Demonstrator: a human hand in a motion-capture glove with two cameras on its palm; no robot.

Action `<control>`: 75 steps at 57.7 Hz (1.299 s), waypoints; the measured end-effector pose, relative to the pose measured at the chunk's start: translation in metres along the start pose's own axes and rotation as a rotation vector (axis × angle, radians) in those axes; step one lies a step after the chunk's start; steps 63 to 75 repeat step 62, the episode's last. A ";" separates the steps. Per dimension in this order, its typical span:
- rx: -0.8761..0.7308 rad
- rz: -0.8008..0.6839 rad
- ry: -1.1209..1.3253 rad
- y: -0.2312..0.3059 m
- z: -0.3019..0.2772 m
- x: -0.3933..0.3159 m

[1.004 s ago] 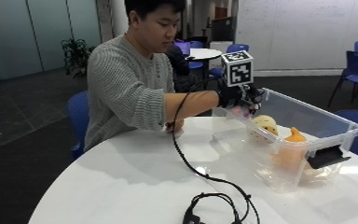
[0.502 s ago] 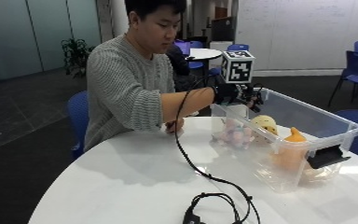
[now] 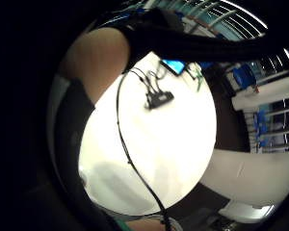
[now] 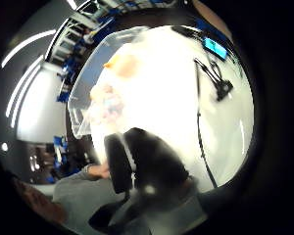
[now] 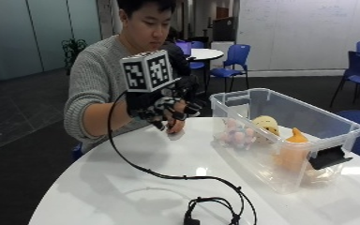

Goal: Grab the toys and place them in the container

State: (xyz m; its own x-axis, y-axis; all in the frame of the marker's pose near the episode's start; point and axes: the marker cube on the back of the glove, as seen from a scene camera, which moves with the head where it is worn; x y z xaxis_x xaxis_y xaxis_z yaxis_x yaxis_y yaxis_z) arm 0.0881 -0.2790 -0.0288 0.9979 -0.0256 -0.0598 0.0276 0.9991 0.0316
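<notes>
My gloved right hand hangs above the white table, left of the clear plastic container and apart from it. Its fingers hang loosely curled and hold nothing. Inside the container lie a pink toy, a round yellow toy and an orange toy. The thumb side palm view looks along the table at the container, with the orange toy and the pink toy in it. The bare hand rests on the table just under the gloved one.
A black cable runs from the glove across the table to its near edge. A small black device lies on the table. The container has a black latch. Blue chairs stand behind.
My hand has drawn back from over the container's near corner toward the person. The pink toy it held there now lies in the container.
</notes>
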 end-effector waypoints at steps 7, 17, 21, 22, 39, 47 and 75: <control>0.018 0.011 -0.029 0.044 0.009 0.023; -0.070 0.029 -0.061 0.148 0.032 0.012; -0.072 0.067 -0.007 0.195 0.044 -0.002; -0.073 0.077 0.005 0.207 0.047 -0.006; -0.099 0.122 0.047 0.300 0.099 -0.044; -0.104 0.155 0.068 0.298 0.100 -0.032; -0.108 0.146 0.056 0.288 0.096 -0.027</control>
